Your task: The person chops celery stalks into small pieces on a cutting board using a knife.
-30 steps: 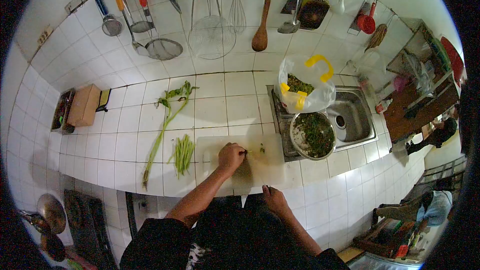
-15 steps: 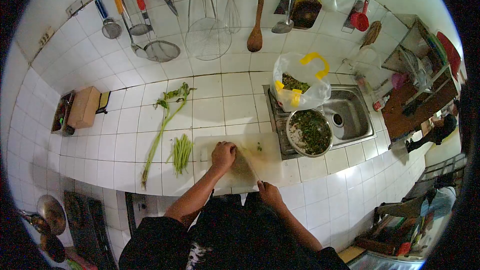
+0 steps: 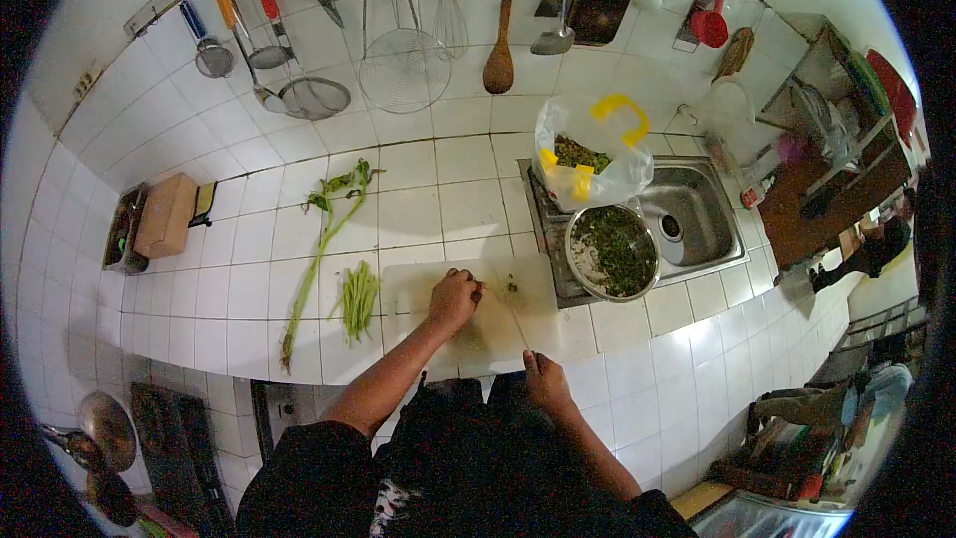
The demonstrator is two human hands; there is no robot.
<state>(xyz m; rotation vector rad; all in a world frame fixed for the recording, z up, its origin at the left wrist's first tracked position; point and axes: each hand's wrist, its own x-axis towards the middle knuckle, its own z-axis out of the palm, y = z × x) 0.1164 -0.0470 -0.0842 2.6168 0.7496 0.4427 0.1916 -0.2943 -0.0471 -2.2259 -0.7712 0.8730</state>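
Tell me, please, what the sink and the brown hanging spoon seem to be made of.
The sink looks like satin stainless steel: grey with soft metallic highlights. The brown spoon looks wooden, perhaps unvarnished, given its dull, uneven brown.

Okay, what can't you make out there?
Head view: what the left hand pinches, mostly behind its fingers.
Head view: knife handle, inside the right hand.
Head view: top of the wooden spoon, cut off by upper edge.
Head view: greens in the bowl, too small to name.

Your thin knife [image 3: 517,327] slants over the pale, flat cutting board [image 3: 540,311]; your short green stalks [image 3: 359,301] lie bunched just left of it.
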